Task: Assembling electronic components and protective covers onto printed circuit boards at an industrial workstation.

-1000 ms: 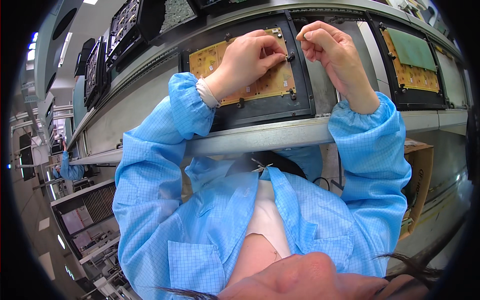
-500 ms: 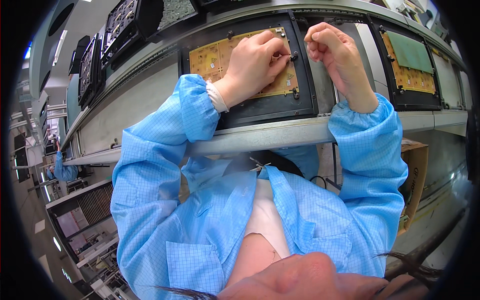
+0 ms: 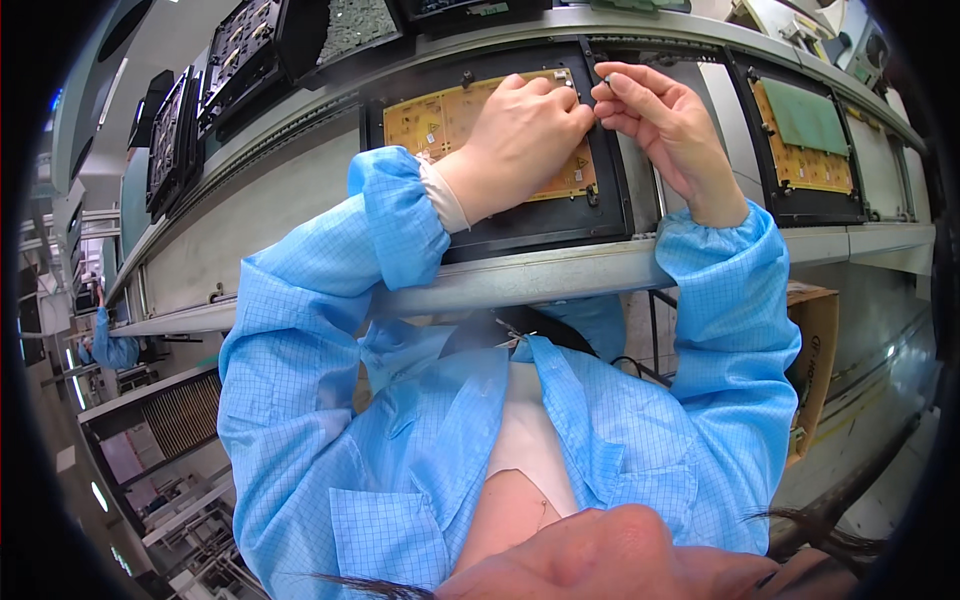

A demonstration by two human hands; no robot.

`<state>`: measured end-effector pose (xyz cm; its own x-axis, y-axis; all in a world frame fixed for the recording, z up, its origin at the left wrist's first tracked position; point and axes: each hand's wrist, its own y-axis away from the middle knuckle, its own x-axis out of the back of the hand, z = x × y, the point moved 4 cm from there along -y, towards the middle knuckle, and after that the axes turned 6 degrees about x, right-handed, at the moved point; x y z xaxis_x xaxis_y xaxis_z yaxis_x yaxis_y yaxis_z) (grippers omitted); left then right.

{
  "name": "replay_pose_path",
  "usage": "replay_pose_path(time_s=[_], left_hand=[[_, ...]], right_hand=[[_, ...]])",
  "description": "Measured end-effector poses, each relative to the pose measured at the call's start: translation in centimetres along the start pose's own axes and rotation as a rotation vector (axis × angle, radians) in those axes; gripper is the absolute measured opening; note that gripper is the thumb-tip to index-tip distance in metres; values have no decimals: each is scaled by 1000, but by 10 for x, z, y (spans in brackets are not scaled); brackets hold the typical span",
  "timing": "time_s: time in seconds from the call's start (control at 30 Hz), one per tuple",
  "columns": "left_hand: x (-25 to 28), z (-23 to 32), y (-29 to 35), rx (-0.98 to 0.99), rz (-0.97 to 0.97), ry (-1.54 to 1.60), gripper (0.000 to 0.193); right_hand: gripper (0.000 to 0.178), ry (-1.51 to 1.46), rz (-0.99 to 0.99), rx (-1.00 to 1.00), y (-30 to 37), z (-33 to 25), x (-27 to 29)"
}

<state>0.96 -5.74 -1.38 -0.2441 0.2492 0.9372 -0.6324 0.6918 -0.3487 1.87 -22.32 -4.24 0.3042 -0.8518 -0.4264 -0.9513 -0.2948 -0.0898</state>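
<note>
An orange-yellow circuit board (image 3: 412, 124) lies in a black carrier frame (image 3: 490, 238) on the conveyor in front of me. Over the right part of this board is my left hand (image 3: 520, 140), back up and fingers bent together. Its fingertips are hidden, so what they hold, if anything, does not show. Just right of it, my right hand (image 3: 668, 125) is raised above the frame's right edge. Thumb and forefinger pinch a small dark part (image 3: 606, 80), too small to name. The fingers of both hands nearly meet.
A second carrier (image 3: 765, 200) at right bears another orange board (image 3: 815, 177) with a green sheet (image 3: 808, 117) on top. A metal rail (image 3: 540, 276) runs along the near side. Black racks (image 3: 250, 60) stand at the back left. A cardboard box (image 3: 815, 360) sits lower right.
My right hand has come slightly left and down, toward my left hand, and its fingers have opened out around a small dark part. My left hand has turned, hiding its fingertips.
</note>
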Motion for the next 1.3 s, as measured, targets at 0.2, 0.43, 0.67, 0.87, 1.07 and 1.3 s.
replay_pose_path(time_s=[0.2,0.43,0.67,0.87,1.07,1.3], left_hand=[[41,-95,1,367,182,77,16],[9,-300,37,657,-56,-87,28],[-2,-271,5,663,-212,-47,17],[13,-255,10,658,-126,-117,13],[27,-243,11,704,-95,72,13],[33,-241,15,636,-20,90,12]], right_hand=[[27,-33,-53,-47,17,-9,15],[23,302,-86,-115,27,-9,15],[22,504,-2,-105,39,-15,10],[16,1094,46,51,40,-22,-5],[16,1249,186,93,46,-20,-11],[15,1275,211,93,46,-20,-13]])
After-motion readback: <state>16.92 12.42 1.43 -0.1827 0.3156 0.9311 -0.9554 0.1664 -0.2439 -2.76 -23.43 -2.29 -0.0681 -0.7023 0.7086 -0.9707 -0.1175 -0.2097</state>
